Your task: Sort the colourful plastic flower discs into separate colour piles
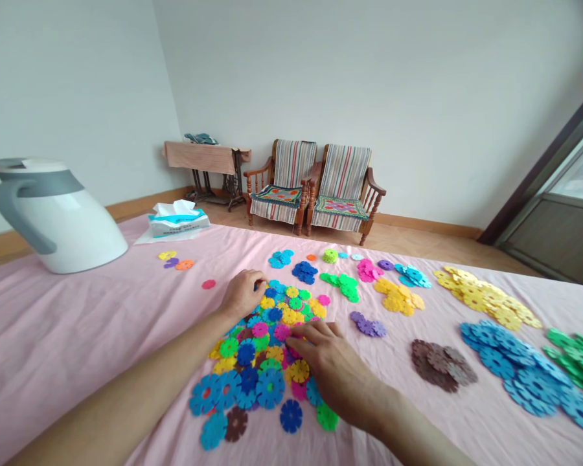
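Two bare hands work over a flat, loosely spread pile of mixed discs [246,353] in the head view, on a pink tablecloth [140,310] at the near middle. The discs are thin, plastic-looking rounds, notched along the rim like flowers or cogs, some large and some small, in blue, yellow, green, pink and brown; several of the larger ones show a hole at the centre. They overlap at odd angles, with a few lying flat at the near edge.

At the pile's far left edge, the left hand [243,296] has its fingers curled; whether they pinch a disc cannot be told. On the right side, the right hand [330,359] lies palm down with bent fingertips among the discs, and its grip cannot be made out either.

Farther right, discs lie grouped by colour: a small purple cluster [368,325], a matt brown heap [440,364], a shiny yellow bank [486,298] and, nearer, a long layered blue heap [525,369]. Left of the pile, a single red disc [208,284] lies apart.

The cloth is soft and creased. At far left stand a smooth, glossy white jug [78,220] with a grey curved handle and a boxy tissue pack [179,223] with crumpled white paper on top.
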Motion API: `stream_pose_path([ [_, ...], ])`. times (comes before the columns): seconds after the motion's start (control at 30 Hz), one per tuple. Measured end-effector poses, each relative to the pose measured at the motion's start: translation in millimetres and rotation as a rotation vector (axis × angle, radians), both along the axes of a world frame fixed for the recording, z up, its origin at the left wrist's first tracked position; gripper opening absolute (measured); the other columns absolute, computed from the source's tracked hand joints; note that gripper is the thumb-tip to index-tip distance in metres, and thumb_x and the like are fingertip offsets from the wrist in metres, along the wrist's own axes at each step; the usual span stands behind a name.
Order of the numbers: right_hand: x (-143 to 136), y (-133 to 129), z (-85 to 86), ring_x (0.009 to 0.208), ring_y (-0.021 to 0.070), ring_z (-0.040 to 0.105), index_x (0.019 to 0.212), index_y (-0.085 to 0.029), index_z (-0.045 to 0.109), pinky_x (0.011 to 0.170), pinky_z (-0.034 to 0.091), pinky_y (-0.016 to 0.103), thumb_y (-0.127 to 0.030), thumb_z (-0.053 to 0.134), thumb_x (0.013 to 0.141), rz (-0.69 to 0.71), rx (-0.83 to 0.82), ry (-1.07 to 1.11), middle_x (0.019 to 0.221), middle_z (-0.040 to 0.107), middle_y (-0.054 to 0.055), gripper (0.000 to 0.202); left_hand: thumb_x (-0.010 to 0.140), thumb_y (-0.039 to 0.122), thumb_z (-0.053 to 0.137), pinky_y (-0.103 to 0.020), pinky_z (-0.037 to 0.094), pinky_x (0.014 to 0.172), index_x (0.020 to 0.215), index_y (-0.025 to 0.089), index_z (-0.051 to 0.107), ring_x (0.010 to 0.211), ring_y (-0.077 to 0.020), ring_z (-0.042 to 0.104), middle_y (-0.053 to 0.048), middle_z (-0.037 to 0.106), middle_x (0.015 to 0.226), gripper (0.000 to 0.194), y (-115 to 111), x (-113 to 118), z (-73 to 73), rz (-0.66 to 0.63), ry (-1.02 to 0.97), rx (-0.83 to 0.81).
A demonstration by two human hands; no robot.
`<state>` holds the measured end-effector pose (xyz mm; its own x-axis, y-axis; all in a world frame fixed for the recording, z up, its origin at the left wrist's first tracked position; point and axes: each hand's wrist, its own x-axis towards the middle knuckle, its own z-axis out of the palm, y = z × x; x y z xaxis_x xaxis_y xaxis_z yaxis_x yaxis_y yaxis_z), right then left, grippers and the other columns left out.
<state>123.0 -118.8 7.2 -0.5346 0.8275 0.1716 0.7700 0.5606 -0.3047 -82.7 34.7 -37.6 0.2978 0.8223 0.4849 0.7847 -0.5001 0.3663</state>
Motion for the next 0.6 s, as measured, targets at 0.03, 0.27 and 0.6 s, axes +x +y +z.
stream_pose_path([
  [0.03,0.9,-0.9,-1.1,0.105,0.0201,0.048,0.119,-0.027,0.057,0.089,0.033,0.033,-0.011,0.045,0.088,-0.013,0.008,-0.011,0.117,0.060,0.005,0.037,0.078,0.020,0.049,-0.026,0.045,0.072,0.075,0.020,0.067,0.076,-0.0177,0.061,-0.002,0.070,0.078,0.019,-0.1,0.0,0.1,-0.001,-0.001,-0.001],
  [0.27,11.9,-3.3,5.8,0.087,0.0169,0.053,0.089,-0.023,0.068,0.080,0.032,0.029,-0.013,0.045,0.088,-0.094,-0.034,0.000,0.089,0.065,0.004,0.025,0.077,0.019,0.049,-0.026,0.045,0.071,0.074,0.021,0.066,0.076,-0.0176,0.061,-0.002,0.070,0.078,0.018,-1.3,0.8,2.2,-0.007,-0.008,-0.007],
  [0.6,-6.1,13.3,-1.6,0.088,0.0165,0.051,0.092,-0.023,0.068,0.078,0.036,0.027,-0.011,0.046,0.086,-0.068,-0.003,0.030,0.088,0.060,0.005,0.026,0.077,0.019,0.049,-0.027,0.045,0.072,0.074,0.021,0.067,0.077,-0.0177,0.061,-0.002,0.070,0.078,0.019,-0.4,-0.1,0.7,-0.006,-0.004,0.000],
])
